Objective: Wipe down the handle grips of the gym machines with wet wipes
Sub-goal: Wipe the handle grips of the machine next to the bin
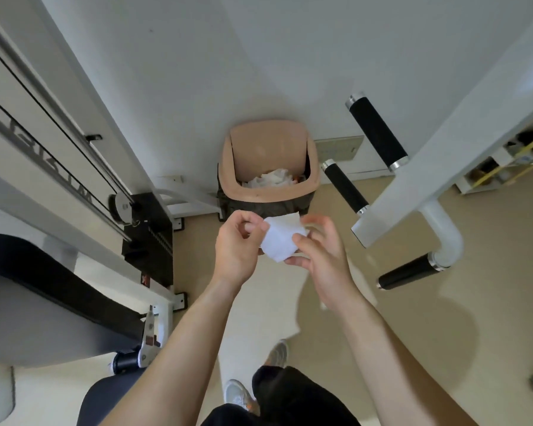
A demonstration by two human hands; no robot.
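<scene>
A white wet wipe (282, 238), partly folded, is held between both hands in front of me. My left hand (236, 245) pinches its upper left corner. My right hand (322, 256) grips its right side with thumb and fingers. To the right, a white machine arm (413, 179) carries three black handle grips: a long upper one (377, 132), a middle one (345, 187) and a lower one (408, 272) on a curved tube. Neither hand touches any grip.
A tan swing-lid bin (268, 161) with a dark liner stands against the wall just beyond my hands, crumpled wipes inside. A cable machine with weight stack (148, 238) and a dark padded seat (43, 272) fill the left. My feet stand below on beige floor.
</scene>
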